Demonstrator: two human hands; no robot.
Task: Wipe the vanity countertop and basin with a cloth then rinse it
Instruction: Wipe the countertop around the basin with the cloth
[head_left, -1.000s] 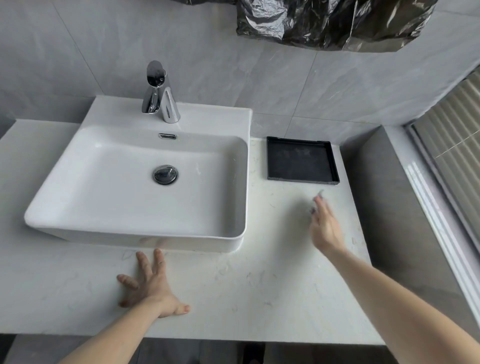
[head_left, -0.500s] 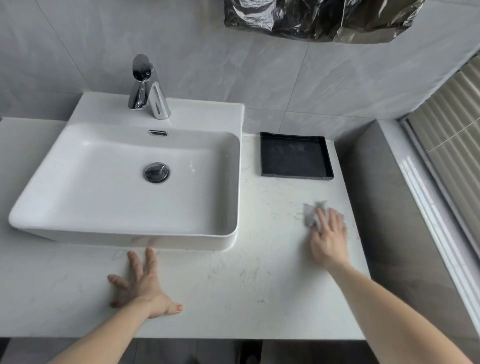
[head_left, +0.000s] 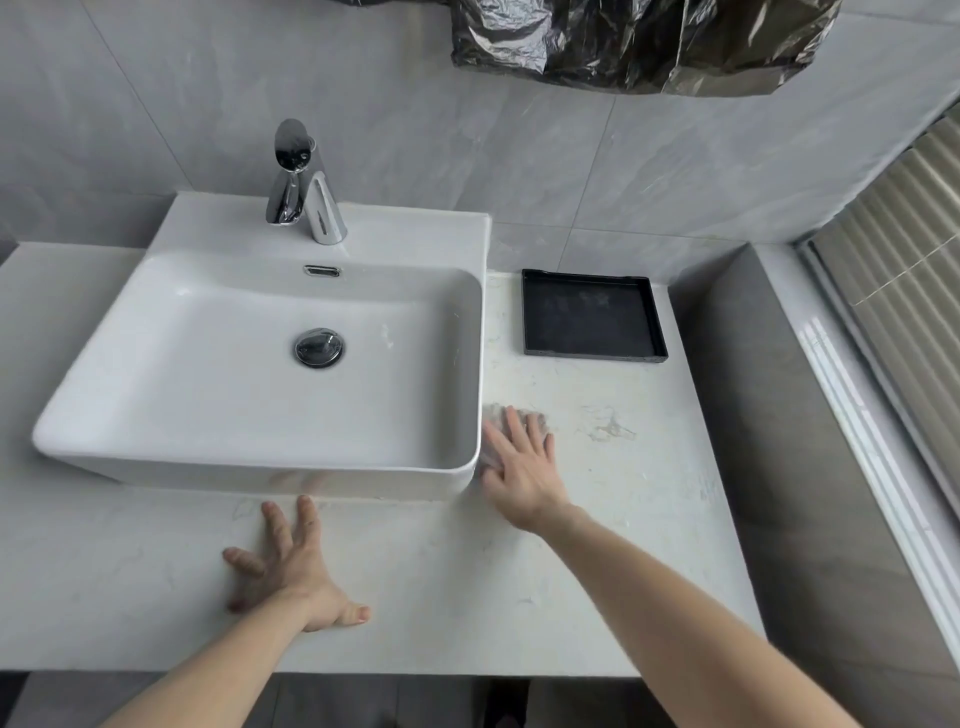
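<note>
Wiping the counter (head_left: 597, 545) beside the basin (head_left: 249, 364).
The right hand (head_left: 519, 473) lies flat, fingers (head_left: 517, 431) spread open, pressing the cloth (head_left: 535, 420) to the counter against the basin's right wall; cloth shows just past the fingertips. The left hand (head_left: 291, 571), open and splayed, likely braces the lean.

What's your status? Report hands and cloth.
Right hand flat on cloth, beside basin. Left hand flat on countertop. Black tray behind.
</note>
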